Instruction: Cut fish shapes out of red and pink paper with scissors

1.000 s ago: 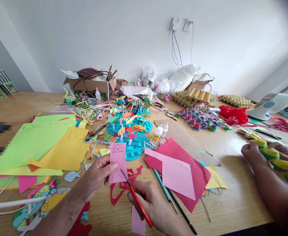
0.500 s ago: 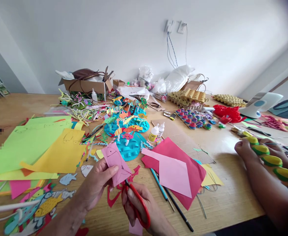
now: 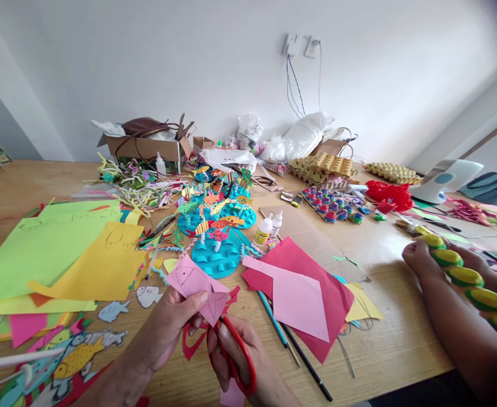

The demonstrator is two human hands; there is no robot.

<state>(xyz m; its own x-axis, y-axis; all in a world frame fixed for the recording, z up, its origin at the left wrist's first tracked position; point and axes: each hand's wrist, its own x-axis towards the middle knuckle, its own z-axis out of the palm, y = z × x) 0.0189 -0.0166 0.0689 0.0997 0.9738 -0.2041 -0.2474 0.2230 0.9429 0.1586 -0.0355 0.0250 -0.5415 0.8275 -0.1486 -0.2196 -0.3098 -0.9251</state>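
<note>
My left hand [image 3: 170, 330] pinches a pink paper piece [image 3: 195, 285] with a fish drawn on it, held above the wooden table [image 3: 401, 345] near its front edge. My right hand [image 3: 242, 362] grips red-handled scissors [image 3: 234, 353], whose blades meet the lower edge of the pink paper. Red paper scraps [image 3: 191, 342] lie under both hands. Cut-out paper fish [image 3: 113, 310] lie to the left.
Green and yellow sheets [image 3: 62, 249] cover the left. A red and pink sheet stack [image 3: 303, 288], pencils [image 3: 291, 345], glue bottles [image 3: 269, 227] and blue fish models [image 3: 217, 226] lie ahead. Another person's hands [image 3: 426, 257] hold a green-yellow segmented toy [image 3: 464, 277] at right.
My left hand has turned the pink fish paper from upright to tilted leftward. The scissors have swung so their red handles face me and the blades have reached the paper's lower edge.
</note>
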